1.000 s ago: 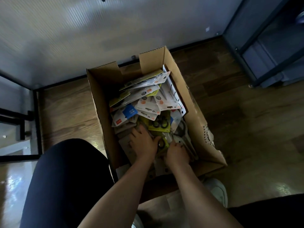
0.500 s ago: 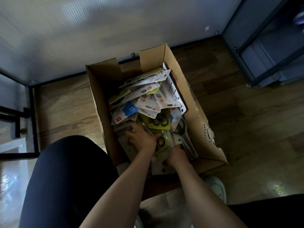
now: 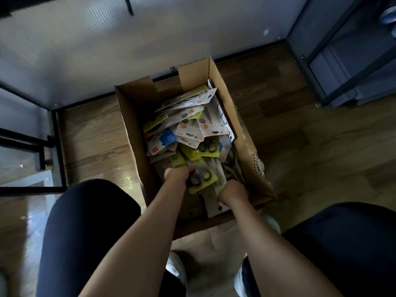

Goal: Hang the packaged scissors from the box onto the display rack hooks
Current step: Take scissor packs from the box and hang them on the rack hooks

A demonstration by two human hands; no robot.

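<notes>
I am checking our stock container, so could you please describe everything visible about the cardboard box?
The cardboard box is brown corrugated card, open at the top with flaps up, standing on the wooden floor near the wall. It holds a loose heap of packaged scissors. Both hands, left hand and right hand, reach inside.

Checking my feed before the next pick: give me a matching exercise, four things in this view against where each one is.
Things:
1. left hand
2. right hand
3. blue-labelled pack
4. cardboard box

Places:
A. on the wooden floor, flaps open
B. in the pile, toward the box's left wall
C. gripping the yellow-green scissors pack
D. in the packs at the box's near right corner

Pairs: 1-C, 2-D, 3-B, 4-A
</notes>
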